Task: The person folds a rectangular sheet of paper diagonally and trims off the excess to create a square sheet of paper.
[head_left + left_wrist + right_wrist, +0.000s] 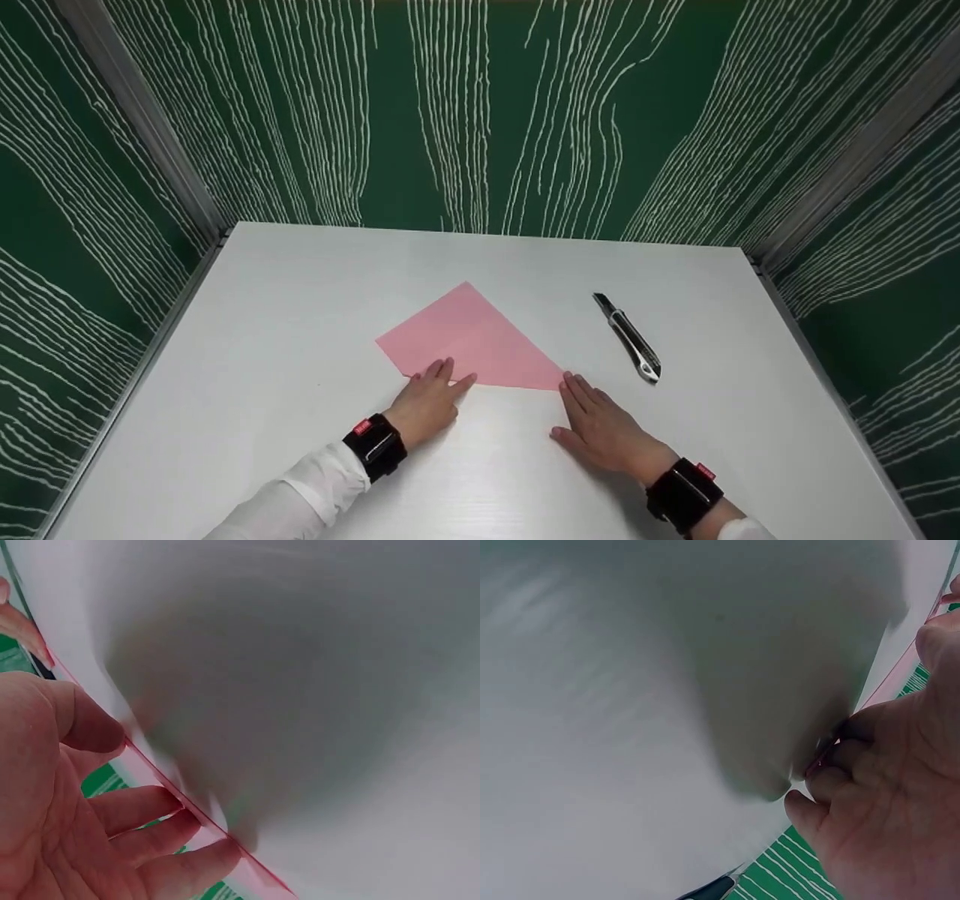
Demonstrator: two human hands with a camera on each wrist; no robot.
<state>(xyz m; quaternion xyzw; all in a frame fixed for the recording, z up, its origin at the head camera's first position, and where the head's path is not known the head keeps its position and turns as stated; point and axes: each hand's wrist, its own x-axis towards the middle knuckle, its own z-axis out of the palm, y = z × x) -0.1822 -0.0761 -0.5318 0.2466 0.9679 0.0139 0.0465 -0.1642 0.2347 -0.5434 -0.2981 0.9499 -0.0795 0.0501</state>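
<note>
A pink sheet of paper [472, 330] lies folded on the white table, its near edge running straight between the hands. My left hand [424, 405] rests with spread fingers on this near edge, left of its middle. In the left wrist view the fingertips [221, 847] line up along the thin pink edge [266, 877]. At the sheet's right corner, the fingertips of my right hand [604, 431] press down, fingers straight and together, thumb apart on the table. The right wrist view shows these fingers at the pink edge [889, 686], the corner hidden beneath them.
A utility knife [630, 339] with a dark blade lies on the white table [300, 300] to the right of the paper. Green panels with pale wavy lines [390, 112] stand behind and at both sides, with grey metal posts [142, 105] at the corners.
</note>
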